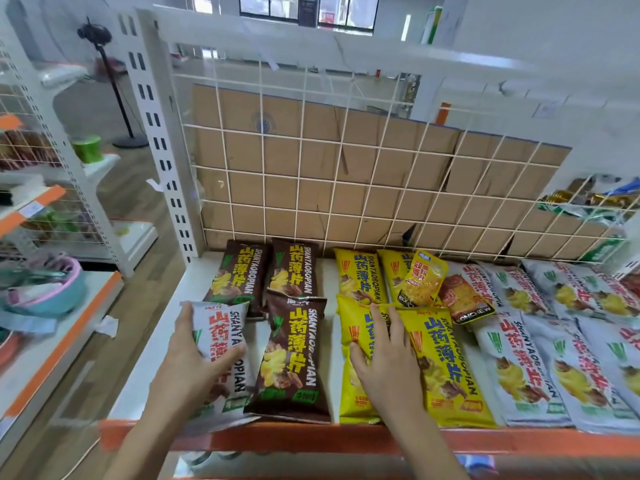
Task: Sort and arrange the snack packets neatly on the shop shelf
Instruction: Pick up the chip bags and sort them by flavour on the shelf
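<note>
Shelf (pixel 194 271) holds packets; left hand (pixel 194 355) grips silver packet (pixel 221 327), right hand (pixel 388 358) spread on yellow packet (pixel 356 327).

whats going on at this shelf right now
A person is sorting snack packets on a shop shelf. The left hand grips a white packet at the left end, beside the brown packets. The right hand lies flat on a front yellow packet. Packets lie grouped by colour: brown, then yellow, then white packets to the right. One small orange-yellow packet lies askew on top of the back yellow ones.
</note>
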